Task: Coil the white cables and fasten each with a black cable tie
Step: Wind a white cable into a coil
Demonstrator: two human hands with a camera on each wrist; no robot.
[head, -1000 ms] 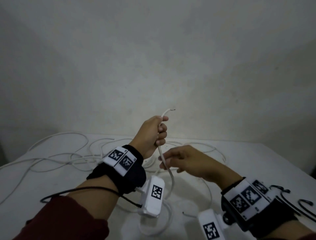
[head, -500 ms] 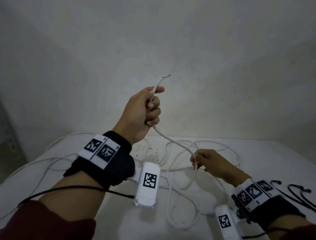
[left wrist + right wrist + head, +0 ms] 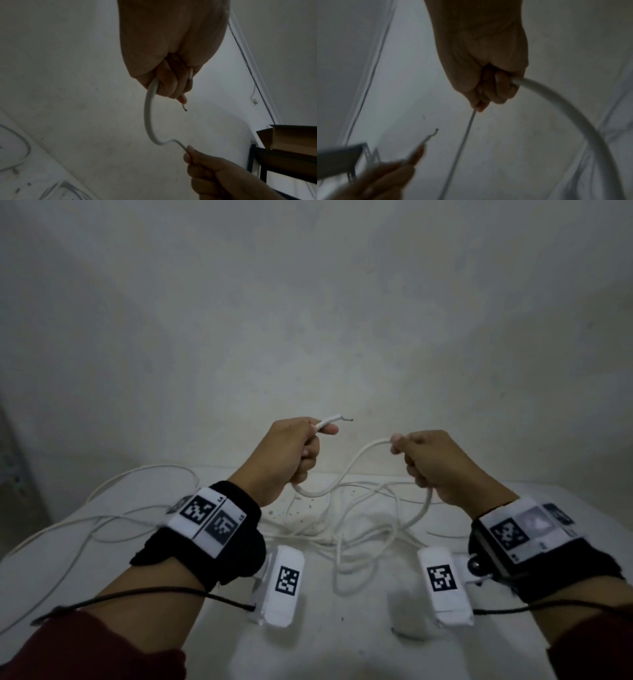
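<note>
My left hand (image 3: 301, 446) grips a white cable (image 3: 346, 470) near its cut end (image 3: 334, 419), which sticks out past the thumb with a bare wire tip. My right hand (image 3: 421, 457) grips the same cable a short length further along, at about the same height. Between the hands the cable sags in a loop, and below the right hand it drops to the table. The left wrist view shows the left fist (image 3: 171, 83) closed round the cable (image 3: 148, 116). In the right wrist view the right fist (image 3: 494, 89) is wrapped round the cable (image 3: 570, 108).
More white cable (image 3: 359, 529) lies tangled on the white table (image 3: 342, 645), with loops (image 3: 102, 508) running off to the left. A plain wall rises behind the table. A dark shelf frame with a cardboard box (image 3: 291, 136) stands to the right.
My left hand came down from its raised position. My right hand rose from near the table to the left hand's height, drawing up cable into a slack loop between them.
</note>
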